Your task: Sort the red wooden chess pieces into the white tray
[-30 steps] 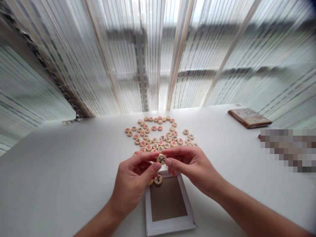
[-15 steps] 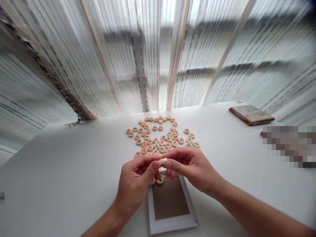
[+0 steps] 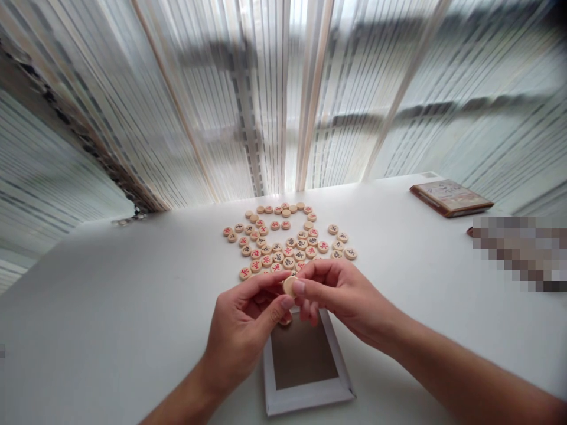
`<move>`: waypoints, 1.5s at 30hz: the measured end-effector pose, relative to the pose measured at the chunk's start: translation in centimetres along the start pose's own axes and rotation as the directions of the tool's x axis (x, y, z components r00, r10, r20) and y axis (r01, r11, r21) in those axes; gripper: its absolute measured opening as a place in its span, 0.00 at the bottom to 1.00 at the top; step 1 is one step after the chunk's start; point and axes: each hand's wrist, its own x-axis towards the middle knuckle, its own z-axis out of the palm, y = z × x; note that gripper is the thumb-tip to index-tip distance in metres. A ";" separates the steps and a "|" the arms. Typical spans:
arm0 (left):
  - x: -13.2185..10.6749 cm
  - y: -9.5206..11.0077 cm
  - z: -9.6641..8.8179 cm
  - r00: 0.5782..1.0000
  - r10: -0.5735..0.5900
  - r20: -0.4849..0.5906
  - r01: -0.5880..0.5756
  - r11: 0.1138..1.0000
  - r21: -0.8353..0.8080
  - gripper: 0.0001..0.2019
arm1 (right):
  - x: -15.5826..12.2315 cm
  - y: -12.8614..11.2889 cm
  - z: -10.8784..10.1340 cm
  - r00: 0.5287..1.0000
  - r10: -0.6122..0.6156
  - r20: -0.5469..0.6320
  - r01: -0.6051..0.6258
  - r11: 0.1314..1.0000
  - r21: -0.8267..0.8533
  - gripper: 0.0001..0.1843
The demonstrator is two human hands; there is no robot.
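Above the near part of the table, my left hand point(image 3: 241, 321) and my right hand point(image 3: 354, 301) pinch one round wooden Chinese chess piece point(image 3: 290, 287) between them. Its plain face is turned toward me. My right thumb presses on that face, while the left thumb and index finger meet its edge. Under my hands lies a shallow white box point(image 3: 310, 403) with a brown inside. Another chess piece point(image 3: 286, 319) shows at the box's far end, partly covered by my left hand. Beyond my fingers many chess pieces point(image 3: 287, 263) with red or black characters spread over the table, several showing blank faces.
The white table point(image 3: 133, 307) reaches back to striped sheer curtains point(image 3: 274, 118). A brown-edged flat box or book point(image 3: 452, 198) lies at the back right. Nearer, at the right edge, is a pixelated object point(image 3: 522, 251). A beaded cord point(image 3: 110, 165) hangs at the left.
The held piece has turned from edge-on to showing its flat plain face. My left thumb has slid lower. The pieces in the box are now more covered, and the view has shifted slightly.
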 end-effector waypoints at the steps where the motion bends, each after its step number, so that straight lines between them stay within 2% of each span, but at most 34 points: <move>1: 0.0 -0.1 0.0 1.000 0.001 0.001 -0.001 1.000 0.000 0.10 | 0.0 0.0 0.0 1.000 -0.003 0.007 0.003 1.000 -0.006 0.22; 4: 0.0 -0.5 -0.2 1.000 0.007 0.021 -0.007 1.000 0.018 0.10 | 0.0 0.1 0.0 1.000 0.006 0.008 -0.006 1.000 -0.016 0.23; 12: -0.3 -0.9 -0.5 0.988 0.113 0.102 -0.130 0.975 0.180 0.11 | -0.2 0.4 -0.1 0.998 0.001 -0.059 -0.007 0.995 -0.100 0.24; 15: -0.2 -0.6 -0.4 0.988 0.095 0.123 -0.114 0.981 0.157 0.10 | -0.2 0.1 -0.1 0.999 -0.022 -0.045 0.017 0.994 -0.111 0.23; 22: -0.1 -0.5 -0.4 0.997 0.006 0.081 -0.012 0.997 0.072 0.12 | -0.2 0.0 -0.1 1.000 -0.014 -0.010 0.014 0.999 -0.032 0.19; 26: 0.2 -0.4 -0.6 0.997 0.017 0.072 -0.019 0.999 0.030 0.11 | -0.2 0.2 -0.3 0.999 -0.034 0.038 0.033 0.999 0.019 0.13; 30: 0.5 -0.3 -0.6 0.996 0.059 0.065 -0.059 0.998 0.005 0.11 | -0.1 0.4 -0.5 0.998 -0.050 0.037 0.049 0.998 0.024 0.15; 36: 0.4 -0.5 -0.6 0.989 0.124 0.086 -0.131 0.988 0.081 0.12 | -0.2 0.4 -0.7 0.999 -0.045 0.018 0.045 0.999 -0.008 0.15; 41: 0.2 -0.9 -0.9 0.964 0.230 0.130 -0.256 0.935 0.247 0.15 | -0.3 0.3 -0.4 0.999 -0.021 -0.024 0.021 0.999 -0.027 0.18; 45: 0.1 -1.1 -0.9 0.979 0.152 0.138 -0.179 0.960 0.215 0.14 | -0.3 0.2 -0.3 1.000 -0.024 -0.017 0.023 0.998 -0.060 0.18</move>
